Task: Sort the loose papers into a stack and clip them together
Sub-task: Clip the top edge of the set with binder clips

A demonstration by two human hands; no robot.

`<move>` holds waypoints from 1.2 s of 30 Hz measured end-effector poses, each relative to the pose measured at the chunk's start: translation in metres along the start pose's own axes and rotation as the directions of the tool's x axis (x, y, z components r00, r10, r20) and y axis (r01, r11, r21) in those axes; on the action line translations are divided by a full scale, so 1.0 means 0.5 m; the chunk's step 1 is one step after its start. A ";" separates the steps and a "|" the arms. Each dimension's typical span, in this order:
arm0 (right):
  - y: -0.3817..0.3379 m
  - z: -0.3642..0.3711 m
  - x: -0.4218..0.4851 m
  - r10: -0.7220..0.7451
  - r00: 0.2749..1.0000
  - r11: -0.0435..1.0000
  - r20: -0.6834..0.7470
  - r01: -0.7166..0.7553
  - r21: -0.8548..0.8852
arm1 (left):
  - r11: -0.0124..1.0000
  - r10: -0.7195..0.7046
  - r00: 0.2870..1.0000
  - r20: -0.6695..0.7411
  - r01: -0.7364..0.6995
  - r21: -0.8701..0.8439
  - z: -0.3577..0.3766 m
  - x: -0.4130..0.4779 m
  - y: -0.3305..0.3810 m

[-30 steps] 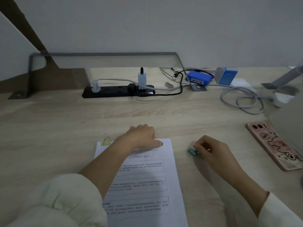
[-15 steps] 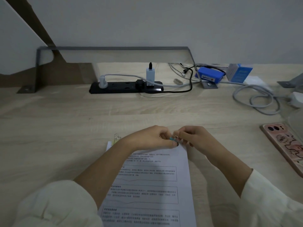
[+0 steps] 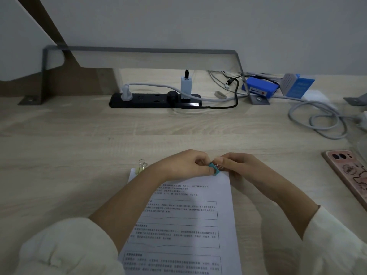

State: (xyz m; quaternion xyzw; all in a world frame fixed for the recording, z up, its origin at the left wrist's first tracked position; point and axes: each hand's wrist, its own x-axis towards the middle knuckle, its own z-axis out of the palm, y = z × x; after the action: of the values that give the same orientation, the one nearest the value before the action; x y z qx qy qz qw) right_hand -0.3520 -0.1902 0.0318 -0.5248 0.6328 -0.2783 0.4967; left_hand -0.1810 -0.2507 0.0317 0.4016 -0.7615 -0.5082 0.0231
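Since a second ago, your right hand [image 3: 238, 165] has carried the teal binder clip [image 3: 214, 168] in from the bare tabletop [image 3: 79, 139] beside the sheets to their top right corner, and your left hand [image 3: 186, 164] has lifted off the page to meet it there.

Going from the left: a grey metal bracket [image 3: 42, 76] is standing at the back of the tabletop. Nearer you, a yellow binder clip [image 3: 140, 168] is already sitting on the top left corner of the stack of papers [image 3: 182, 215], its wire handles pointing away from you. The papers are lying flat in front of you, with your left forearm crossing over them; the top sheet is carrying printed text in boxed sections, too small and blurred to read.

Your left grip is closing on the teal clip from one side and your right grip is pinching it from the other, right at the top edge of the stack. Whether the clip's mouth is already biting the paper cannot be told.

Behind, a black power strip [image 3: 155, 100] is holding a white charger [image 3: 186, 87]. Further right are a blue box [image 3: 260, 89], a blue-and-white carton [image 3: 296, 85] whose lettering is unreadable, a coiled grey cable [image 3: 317, 120], and a pink phone [image 3: 349, 175] lying camera-side up, its case showing a cartoon drawing.
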 end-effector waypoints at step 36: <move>-0.087 -0.039 0.126 0.142 0.836 0.906 0.530 0.106 -0.410 | 0.998 -0.058 0.994 0.088 0.060 -0.014 -0.026 0.001 -0.007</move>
State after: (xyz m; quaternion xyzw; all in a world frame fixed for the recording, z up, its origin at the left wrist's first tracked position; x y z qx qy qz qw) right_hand -0.3505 -0.2654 0.0555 -0.6708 0.5140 0.0325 0.5336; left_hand -0.1735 -0.2614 0.0349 0.4009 -0.7453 -0.5323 -0.0219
